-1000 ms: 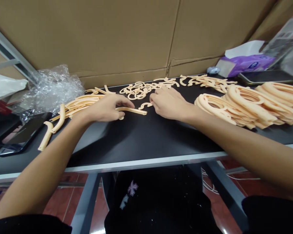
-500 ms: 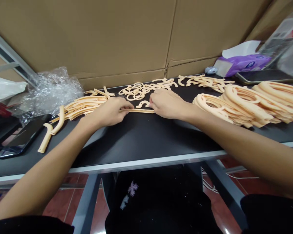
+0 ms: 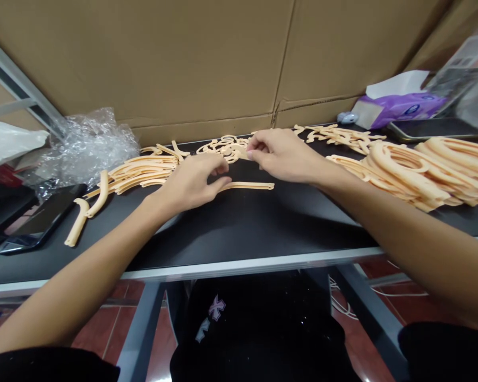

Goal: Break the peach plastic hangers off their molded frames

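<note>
My left hand (image 3: 199, 180) rests over the black table surface with its thumb and fingers apart. Beside its thumb lies a long, thin, pale wooden-looking strip (image 3: 249, 185) with a groove along it; the strip's left end is hidden by the hand. My right hand (image 3: 281, 154) is at the near edge of a pile of small curved pale pieces (image 3: 223, 144). Its thumb and forefinger pinch a small curved piece (image 3: 242, 154), partly blurred against the pile.
Long curved strips (image 3: 139, 172) are stacked at left, near bubble wrap (image 3: 91, 143) and a dark phone (image 3: 43, 217). On the right are stacked pieces with round openings (image 3: 414, 170), more small pieces (image 3: 342, 137), purple tissues (image 3: 410, 109) and another phone (image 3: 434, 129). Cardboard (image 3: 183, 58) stands behind.
My right hand has moved up and away from the strip toward the pile, with the small curved piece from between the hands. My left hand has loosened its pinch on the strip.
</note>
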`<state>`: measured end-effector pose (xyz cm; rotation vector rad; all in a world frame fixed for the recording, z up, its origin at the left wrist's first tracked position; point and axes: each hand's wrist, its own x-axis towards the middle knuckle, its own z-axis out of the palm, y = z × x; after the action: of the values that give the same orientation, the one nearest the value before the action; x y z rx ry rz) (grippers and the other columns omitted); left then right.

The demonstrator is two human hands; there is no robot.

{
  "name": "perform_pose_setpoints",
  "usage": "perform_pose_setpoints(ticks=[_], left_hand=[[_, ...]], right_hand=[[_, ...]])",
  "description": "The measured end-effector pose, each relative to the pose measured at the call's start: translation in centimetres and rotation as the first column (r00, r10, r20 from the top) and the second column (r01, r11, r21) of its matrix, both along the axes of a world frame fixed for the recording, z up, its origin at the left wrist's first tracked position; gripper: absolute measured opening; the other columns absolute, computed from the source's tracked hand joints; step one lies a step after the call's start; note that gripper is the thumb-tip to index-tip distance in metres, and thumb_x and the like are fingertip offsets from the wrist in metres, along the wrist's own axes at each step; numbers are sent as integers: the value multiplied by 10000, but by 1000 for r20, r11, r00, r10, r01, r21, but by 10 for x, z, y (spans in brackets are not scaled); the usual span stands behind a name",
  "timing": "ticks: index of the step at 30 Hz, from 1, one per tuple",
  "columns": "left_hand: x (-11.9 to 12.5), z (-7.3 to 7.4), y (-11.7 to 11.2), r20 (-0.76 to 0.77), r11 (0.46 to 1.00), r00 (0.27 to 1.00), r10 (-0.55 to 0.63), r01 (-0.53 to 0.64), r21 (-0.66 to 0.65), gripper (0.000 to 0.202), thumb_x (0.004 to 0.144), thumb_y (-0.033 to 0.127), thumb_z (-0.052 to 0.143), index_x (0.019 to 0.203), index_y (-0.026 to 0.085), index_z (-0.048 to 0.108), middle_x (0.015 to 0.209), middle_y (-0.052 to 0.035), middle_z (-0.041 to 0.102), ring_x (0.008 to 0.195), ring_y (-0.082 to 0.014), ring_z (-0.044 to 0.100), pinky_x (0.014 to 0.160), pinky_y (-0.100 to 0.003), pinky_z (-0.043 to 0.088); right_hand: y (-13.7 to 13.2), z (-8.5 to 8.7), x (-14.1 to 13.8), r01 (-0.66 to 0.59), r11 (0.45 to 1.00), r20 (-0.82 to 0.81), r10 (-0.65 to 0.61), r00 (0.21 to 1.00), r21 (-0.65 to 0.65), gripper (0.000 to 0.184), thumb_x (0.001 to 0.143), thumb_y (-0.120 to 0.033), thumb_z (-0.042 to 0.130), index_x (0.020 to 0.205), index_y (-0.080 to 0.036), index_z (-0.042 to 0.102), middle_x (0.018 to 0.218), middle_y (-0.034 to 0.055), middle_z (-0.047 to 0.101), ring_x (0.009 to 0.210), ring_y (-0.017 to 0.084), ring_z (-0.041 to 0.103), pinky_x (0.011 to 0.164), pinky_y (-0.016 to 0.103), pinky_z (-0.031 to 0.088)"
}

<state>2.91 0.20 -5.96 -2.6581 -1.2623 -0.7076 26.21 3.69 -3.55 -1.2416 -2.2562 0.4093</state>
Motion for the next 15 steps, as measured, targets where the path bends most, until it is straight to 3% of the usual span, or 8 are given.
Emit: perform_pose_setpoints(ticks=[3, 6, 12, 15], left_hand=[[-2, 3, -1, 74, 988, 995, 62, -72, 140, 274, 941, 313, 704, 1174, 170, 696, 975, -51, 737, 904, -226, 700, 869, -366, 561], [-5, 6, -1, 10, 977, 999, 48, -49, 206, 262, 979, 313, 662, 1203, 184, 699, 970, -52, 706, 954, -239, 684, 899, -374, 552], [-9, 5, 2, -50, 966, 998, 37, -22, 256, 240, 999, 220, 542, 1067, 169, 766, 1037, -99, 723, 972, -246, 685, 876, -366, 549], [-13, 3, 7, -13, 976, 998, 54, -50, 210, 236, 1000, 253, 564, 994, 168, 783, 958, -82, 737, 857, -219, 680, 819, -348, 537]], right_hand=[[-10, 1, -8, -106, 973, -164, 72, 984, -207, 140, 986, -133, 600, 872, -188, 661, 710, 1, 645, 661, 148, 599, 695, 305, 438], [-16, -1, -15, -206, 924, -305, 105, 947, -323, 204, 983, -123, 623, 791, -192, 633, 639, -20, 593, 592, 124, 550, 636, 291, 401], [-17, -4, -18, -281, 889, -436, 106, 894, -361, 243, 958, -77, 614, 734, -169, 631, 665, -14, 596, 573, 94, 528, 632, 271, 415], [-13, -3, -15, -158, 960, -318, 79, 945, -230, 293, 1025, -178, 568, 739, -170, 633, 711, 13, 641, 621, 110, 535, 659, 287, 412]])
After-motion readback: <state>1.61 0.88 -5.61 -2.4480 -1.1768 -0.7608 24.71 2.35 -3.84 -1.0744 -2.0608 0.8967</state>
